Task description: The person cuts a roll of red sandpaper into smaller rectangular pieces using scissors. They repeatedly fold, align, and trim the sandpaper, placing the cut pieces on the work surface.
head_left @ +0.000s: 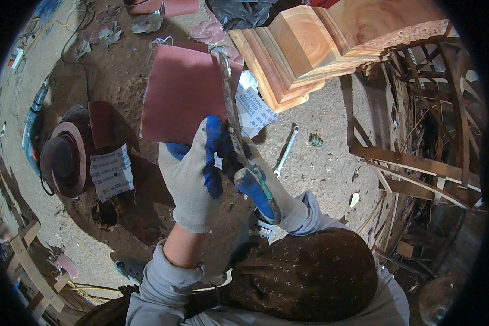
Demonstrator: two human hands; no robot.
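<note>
My left hand (193,187), in a grey knitted glove with blue coating, pinches the lower edge of a reddish-brown sandpaper sheet (182,92). The sheet is held up in front of me, its rough face showing. My right hand (269,190), gloved alike, is closed around the handle of long, worn metal scissors (232,108) with green on the handle. Their blade runs along the sheet's right edge, and some sandpaper shows beyond it. Whether the blades are apart cannot be made out. Behind them lies another abrasive sheet (255,111), printed back up.
A stepped wooden block (304,49) stands at the far right. A wrench (286,149) lies on the ground nearby. To the left are a corded power tool (33,127), a sandpaper roll (68,157) and abrasive scraps. Wooden frames (418,163) stand at right.
</note>
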